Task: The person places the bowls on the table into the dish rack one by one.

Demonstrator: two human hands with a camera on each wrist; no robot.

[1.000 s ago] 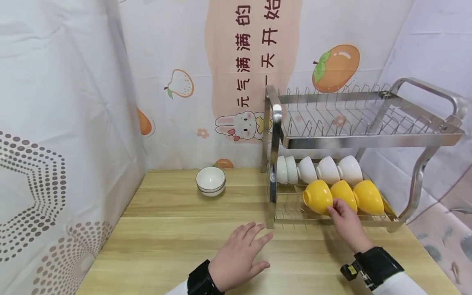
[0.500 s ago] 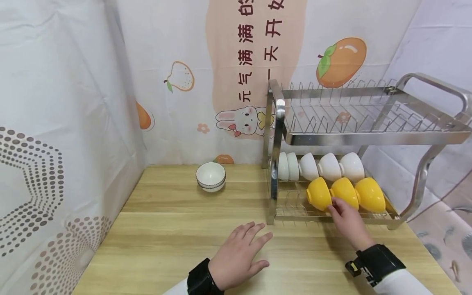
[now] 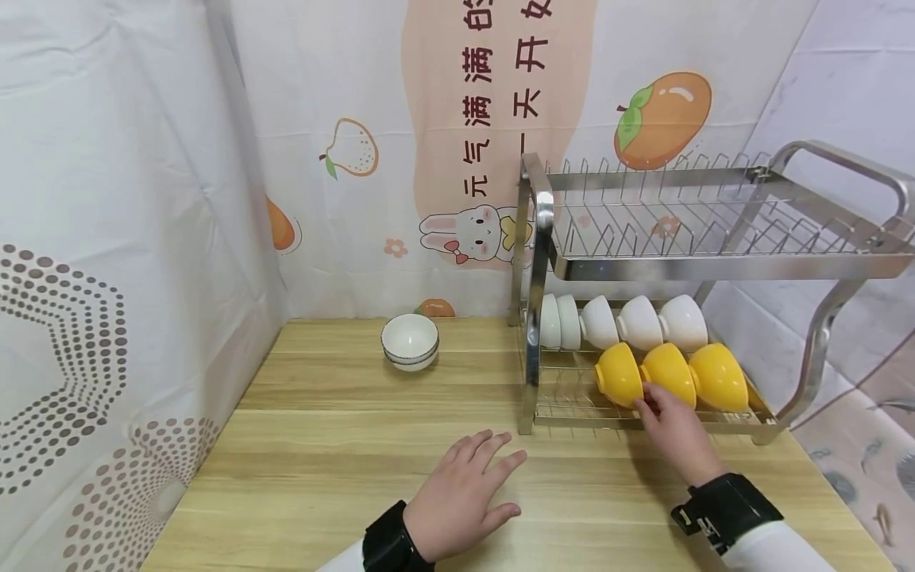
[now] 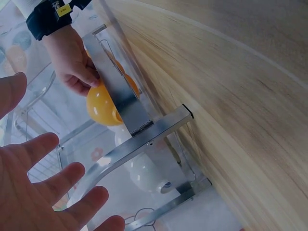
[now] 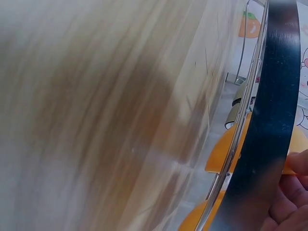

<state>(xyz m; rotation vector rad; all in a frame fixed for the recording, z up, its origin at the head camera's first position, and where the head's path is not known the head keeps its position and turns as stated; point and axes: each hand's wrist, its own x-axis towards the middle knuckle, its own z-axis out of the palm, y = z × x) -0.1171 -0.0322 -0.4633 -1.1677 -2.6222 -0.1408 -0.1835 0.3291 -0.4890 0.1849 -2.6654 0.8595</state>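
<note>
My right hand [image 3: 675, 433] pinches the rim of the leftmost yellow bowl [image 3: 619, 375], which stands on its side on the lower tier of a metal dish rack [image 3: 532, 334]. Two more yellow bowls [image 3: 719, 377] lean in the same front row. In the left wrist view, the right thumb lies against that bowl's [image 4: 102, 107] edge. My left hand [image 3: 461, 496] is held over the table left of the rack, fingers spread and holding nothing. In the right wrist view, the rack's front bar hides part of the yellow bowls [image 5: 225, 154].
Behind the yellow bowls stands a row of several white bowls [image 3: 599, 323]. The upper tier [image 3: 729, 268] has wire slots and overhangs them. Two stacked white bowls with dark rims [image 3: 410, 342] sit at the back of the wooden table [image 3: 322, 445]. Printed cloth walls [image 3: 336, 262] enclose the table.
The leftmost yellow bowl has turned slightly and shifted toward the bowl beside it, my right hand still at its rim. The head view has tilted a little. My left hand stays about where it was.
</note>
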